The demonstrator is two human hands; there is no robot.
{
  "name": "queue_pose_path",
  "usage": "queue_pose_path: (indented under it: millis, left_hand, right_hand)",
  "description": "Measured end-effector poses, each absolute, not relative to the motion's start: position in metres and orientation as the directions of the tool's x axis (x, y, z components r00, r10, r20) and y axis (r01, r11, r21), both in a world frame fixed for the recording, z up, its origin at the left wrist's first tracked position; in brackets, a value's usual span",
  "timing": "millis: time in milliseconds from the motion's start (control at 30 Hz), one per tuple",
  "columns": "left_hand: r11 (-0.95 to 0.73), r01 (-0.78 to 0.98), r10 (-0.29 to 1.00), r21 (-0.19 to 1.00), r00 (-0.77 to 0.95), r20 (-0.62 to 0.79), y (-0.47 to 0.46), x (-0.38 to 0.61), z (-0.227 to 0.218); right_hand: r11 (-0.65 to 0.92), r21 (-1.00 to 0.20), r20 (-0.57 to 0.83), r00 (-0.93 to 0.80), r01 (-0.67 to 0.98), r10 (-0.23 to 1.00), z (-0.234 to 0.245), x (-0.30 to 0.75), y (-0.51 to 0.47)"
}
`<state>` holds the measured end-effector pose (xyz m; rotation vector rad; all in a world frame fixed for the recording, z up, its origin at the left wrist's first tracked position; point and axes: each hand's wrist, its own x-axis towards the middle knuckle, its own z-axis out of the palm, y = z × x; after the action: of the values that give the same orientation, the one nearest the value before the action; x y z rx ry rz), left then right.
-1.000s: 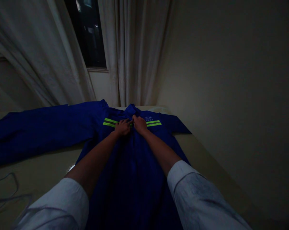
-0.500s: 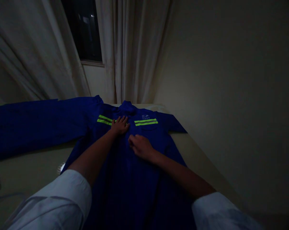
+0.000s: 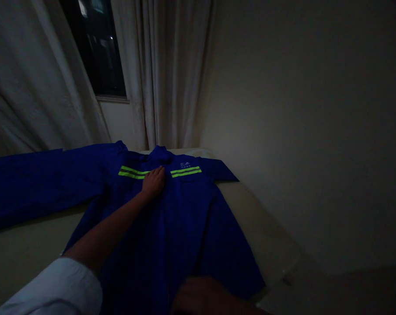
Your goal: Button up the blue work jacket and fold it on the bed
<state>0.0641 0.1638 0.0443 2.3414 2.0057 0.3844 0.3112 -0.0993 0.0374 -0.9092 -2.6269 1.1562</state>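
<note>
A dark blue long-sleeved work jacket (image 3: 187, 210) lies spread front side up, its collar pointing away from me. A yellow-green reflective stripe (image 3: 186, 172) crosses each side of the chest, with a small pale print above the right one. My left hand (image 3: 153, 181) rests on the upper chest beside the front seam, over the inner end of the left stripe. Its fingers stretch toward the collar and look open. Low in the view, over the lower front of the jacket, my right hand (image 3: 201, 295) is dark and smeared by motion, so its fingers cannot be made out.
The jacket lies on a pale bed-like surface (image 3: 247, 218) beside a plain wall (image 3: 299, 131) on the right. Light curtains (image 3: 171, 78) hang beyond the collar, around a dark window (image 3: 99, 48). The light is dim.
My right hand has moved from mid-chest down toward me, to the bottom of the view. My left hand stays at the upper chest, its fingers closer together. The view has shifted right.
</note>
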Motion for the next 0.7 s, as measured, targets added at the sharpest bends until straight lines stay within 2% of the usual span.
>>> queue_pose_path:
  millis: [67,133,200,267,333,467,533,600,667,700]
  left_hand:
    - [-0.237,0.956,0.964,0.173,0.209,0.166,0.128,0.074,0.045]
    - [-0.313,0.932,0.942,0.180,0.281,0.182,0.085,0.076,0.035]
    - [-0.338,0.922,0.932,0.189,0.300,0.205,0.044,0.070,0.018]
    - [-0.323,0.930,0.935,0.173,0.286,0.211,0.012,0.061,0.000]
    - [-0.304,0.942,0.938,0.143,0.270,0.218,-0.008,0.054,-0.014]
    - [-0.306,0.947,0.929,0.098,0.275,0.247,-0.015,0.052,-0.012]
    - [-0.317,0.943,0.928,0.102,0.286,0.239,-0.007,0.052,0.000]
    - [-0.295,0.948,0.942,0.115,0.268,0.204,0.013,0.049,0.016]
    - [-0.261,0.957,0.955,0.127,0.237,0.180,0.046,0.042,0.029]
    - [-0.250,0.957,0.958,0.146,0.222,0.183,0.068,0.038,0.035]
  right_hand:
    - [0.413,-0.760,0.018,-0.618,0.503,0.786,0.052,0.333,-0.052]
    - [0.242,-0.788,0.110,-0.258,0.566,0.960,0.063,0.359,0.011]
    - [0.079,-0.750,0.170,0.076,0.657,0.983,0.068,0.382,0.079]
    - [-0.022,-0.692,0.197,0.218,0.721,0.956,0.067,0.392,0.138]
    - [-0.011,-0.665,0.224,0.214,0.747,0.951,0.062,0.385,0.182]
    - [0.189,-0.629,0.284,-0.004,0.754,0.959,0.045,0.329,0.221]
    - [0.280,-0.551,0.270,-0.150,0.786,0.951,0.031,0.298,0.222]
    - [0.319,-0.423,0.216,-0.247,0.848,0.945,0.016,0.277,0.219]
    - [0.315,-0.314,0.164,-0.276,0.896,0.947,0.003,0.268,0.215]
    - [0.307,-0.296,0.154,-0.272,0.904,0.950,-0.001,0.266,0.214]
